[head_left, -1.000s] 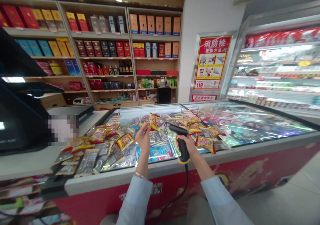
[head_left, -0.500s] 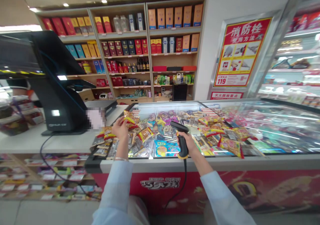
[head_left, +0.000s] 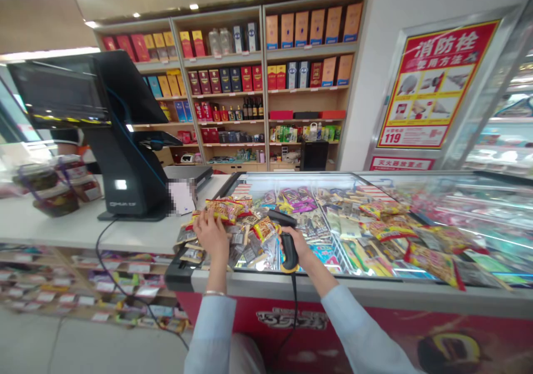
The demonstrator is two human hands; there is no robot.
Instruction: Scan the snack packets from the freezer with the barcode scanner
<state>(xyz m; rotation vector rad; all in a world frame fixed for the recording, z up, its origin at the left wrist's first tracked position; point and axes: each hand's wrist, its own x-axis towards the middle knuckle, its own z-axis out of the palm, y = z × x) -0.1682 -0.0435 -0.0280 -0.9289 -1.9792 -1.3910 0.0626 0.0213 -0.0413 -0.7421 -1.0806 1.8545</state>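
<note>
Two groups of snack packets, left and right on the freezer, suggest work partway through, though which is finished cannot be told, the left hand spread over the left group, the right hand wrapped around a scanner.

A red poster reading 119 hangs near tall shelves; tubs stand on a white counter.

Bright and even here, small ceiling lamps glowing up top, pale washout at far left, hazy reflections over the freezer glass at right; the poster stretches aslant upper right, a pixelated patch left of centre, edges going soft!
</note>
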